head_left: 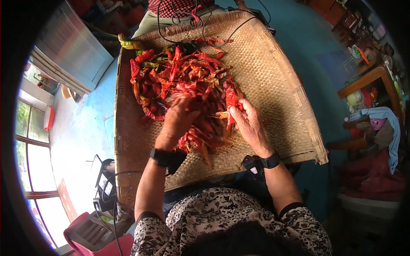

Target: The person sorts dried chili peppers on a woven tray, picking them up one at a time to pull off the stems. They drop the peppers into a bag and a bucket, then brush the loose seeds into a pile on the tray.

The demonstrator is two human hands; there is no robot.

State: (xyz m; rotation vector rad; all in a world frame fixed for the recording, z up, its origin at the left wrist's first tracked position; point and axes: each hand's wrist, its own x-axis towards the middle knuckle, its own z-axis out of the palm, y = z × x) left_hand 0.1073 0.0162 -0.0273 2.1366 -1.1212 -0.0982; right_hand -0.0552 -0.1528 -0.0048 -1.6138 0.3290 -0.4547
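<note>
Red pepper is pinched by right fingers — whether left fingers (blurred at the pepper heap) are spread cannot be told.

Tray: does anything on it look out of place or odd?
Two things: a yellow-green pepper seems to poke past the far-left corner of the tray, beyond the red peppers, and a black cable loops over the far rim, oddly close to them.

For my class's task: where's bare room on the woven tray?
Free: the woven tray's right side, between right hand and right rim; lower left, save a cable, beside left forearm. Crowded: upper left, centre, heaped with red peppers.
</note>
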